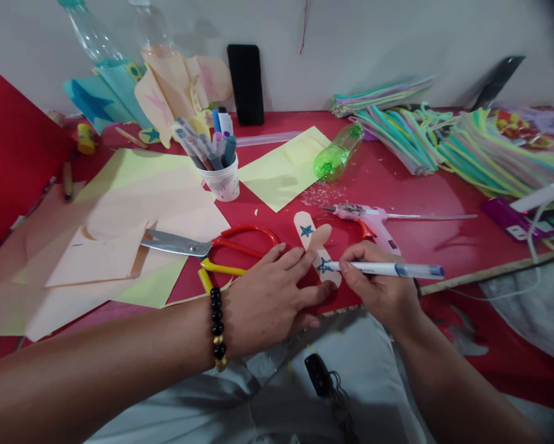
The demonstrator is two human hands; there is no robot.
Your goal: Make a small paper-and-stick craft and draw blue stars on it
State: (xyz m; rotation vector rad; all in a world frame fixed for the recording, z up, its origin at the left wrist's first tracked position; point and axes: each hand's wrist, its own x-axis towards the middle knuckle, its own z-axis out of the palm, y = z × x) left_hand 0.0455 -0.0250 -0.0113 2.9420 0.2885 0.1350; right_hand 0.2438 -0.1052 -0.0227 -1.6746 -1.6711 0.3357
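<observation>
A pale peach paper strip (303,222) with rounded ends lies at the red table's front edge, a small paper flap standing up from its middle. It bears two blue stars; the lower one looks partly coloured. My left hand (267,302), a beaded bracelet at its wrist, lies flat with fingers spread, pressing the strip down. My right hand (385,293) grips a white pen (378,269) with a blue cap on its back end, its tip at the lower star. Scissors (198,248) with red and yellow handles lie just beyond my left hand, partly hidden by it.
Peach and yellow paper sheets (184,203) cover the left side. A cup of markers (224,183), a green plastic bottle (334,160) and a phone (245,85) stand or lie behind. At right are a pink glue gun (373,217), bundled coloured sticks (397,139) and a purple power strip (512,220).
</observation>
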